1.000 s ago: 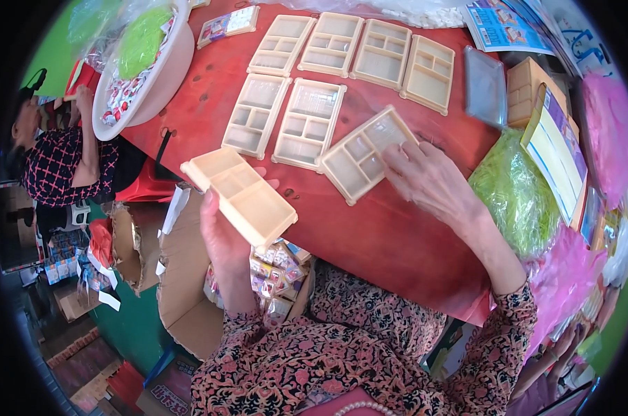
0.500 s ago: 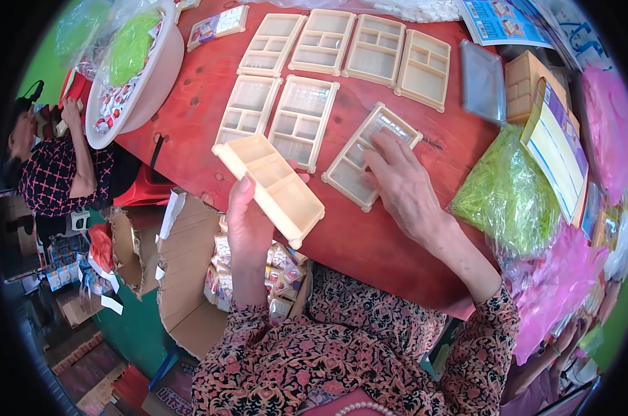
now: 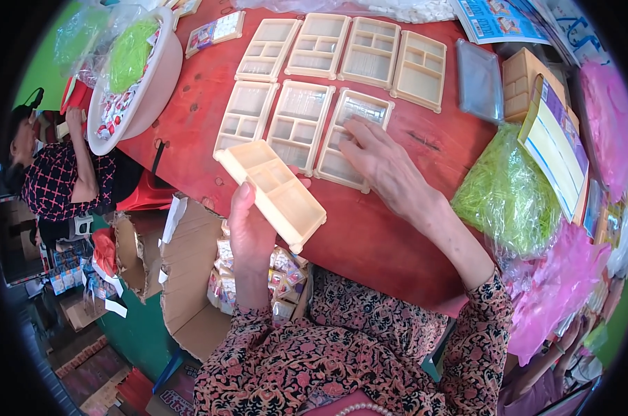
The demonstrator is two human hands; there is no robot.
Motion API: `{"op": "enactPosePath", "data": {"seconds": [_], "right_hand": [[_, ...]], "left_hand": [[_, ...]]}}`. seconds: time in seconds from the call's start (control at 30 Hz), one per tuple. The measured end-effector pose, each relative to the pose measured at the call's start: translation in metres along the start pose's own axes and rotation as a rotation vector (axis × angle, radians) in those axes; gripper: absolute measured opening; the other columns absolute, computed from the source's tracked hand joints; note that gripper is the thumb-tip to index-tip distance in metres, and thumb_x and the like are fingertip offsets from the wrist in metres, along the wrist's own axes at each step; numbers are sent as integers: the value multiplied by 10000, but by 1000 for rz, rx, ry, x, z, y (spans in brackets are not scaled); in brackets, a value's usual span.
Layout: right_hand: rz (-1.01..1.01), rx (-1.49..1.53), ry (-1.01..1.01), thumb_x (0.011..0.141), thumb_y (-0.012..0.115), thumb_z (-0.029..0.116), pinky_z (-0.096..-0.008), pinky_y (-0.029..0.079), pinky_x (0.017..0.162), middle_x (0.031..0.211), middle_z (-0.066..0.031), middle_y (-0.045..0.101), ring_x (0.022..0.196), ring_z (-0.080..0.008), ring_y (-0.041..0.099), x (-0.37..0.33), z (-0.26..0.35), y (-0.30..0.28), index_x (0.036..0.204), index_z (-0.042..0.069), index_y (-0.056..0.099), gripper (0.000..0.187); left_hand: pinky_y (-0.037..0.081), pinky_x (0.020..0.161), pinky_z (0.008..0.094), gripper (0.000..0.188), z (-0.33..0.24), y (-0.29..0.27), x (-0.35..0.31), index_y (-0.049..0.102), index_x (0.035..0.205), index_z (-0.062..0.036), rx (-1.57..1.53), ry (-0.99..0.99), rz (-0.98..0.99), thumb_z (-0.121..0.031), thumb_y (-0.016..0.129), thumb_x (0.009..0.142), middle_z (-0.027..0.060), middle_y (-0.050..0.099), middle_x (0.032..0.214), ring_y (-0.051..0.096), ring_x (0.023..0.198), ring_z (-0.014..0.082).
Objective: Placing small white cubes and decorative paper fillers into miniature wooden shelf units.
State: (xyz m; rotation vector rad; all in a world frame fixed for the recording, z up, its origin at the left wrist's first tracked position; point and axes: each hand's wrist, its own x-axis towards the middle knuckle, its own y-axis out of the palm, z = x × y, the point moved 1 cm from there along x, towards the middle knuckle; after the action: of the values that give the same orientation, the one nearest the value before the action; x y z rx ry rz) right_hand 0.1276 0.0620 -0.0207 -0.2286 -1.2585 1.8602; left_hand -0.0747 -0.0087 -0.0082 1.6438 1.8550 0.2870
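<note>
Shifted leftward and straightened since the frame half a second earlier is one cream tray, now laid beside two near-row trays. Head view: this tray is touched by the bent, slightly parted fingers of the right hand, apparently for guidance; whether its rim is pinched cannot be told. A tilted tray is held in the left hand, thumb at its edge, seemingly supported by partly hidden fingers. Four far-row trays are set compartments-upward on the red table, presumably for access.
</note>
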Motion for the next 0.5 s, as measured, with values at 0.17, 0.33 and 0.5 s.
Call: {"op": "enactPosePath", "data": {"seconds": [0.17,0.33,0.5], "right_hand": [[-13,-8,-26,729,529,-24,-392,426,898,1157,-190,457,1100,-355,462,3,0,-5,1018,-32,511,289],[-132,309,105,754,631,22,-343,453,779,1019,-155,537,932,-278,543,-1,30,-32,951,-24,588,207],[89,1209,495,758,704,40,-215,422,651,805,5,583,744,-63,526,-10,52,-47,869,-4,630,140]], "left_hand": [[474,896,460,649,3,5,2,344,1319,8,0,19,41,-424,509,865,226,550,1126,569,1039,367],[429,955,420,634,7,18,0,331,1317,33,147,90,148,-409,498,895,228,514,1199,535,1097,313],[454,880,298,556,16,42,1,453,1204,3,95,21,177,-168,704,739,90,576,1066,560,985,155]]}}
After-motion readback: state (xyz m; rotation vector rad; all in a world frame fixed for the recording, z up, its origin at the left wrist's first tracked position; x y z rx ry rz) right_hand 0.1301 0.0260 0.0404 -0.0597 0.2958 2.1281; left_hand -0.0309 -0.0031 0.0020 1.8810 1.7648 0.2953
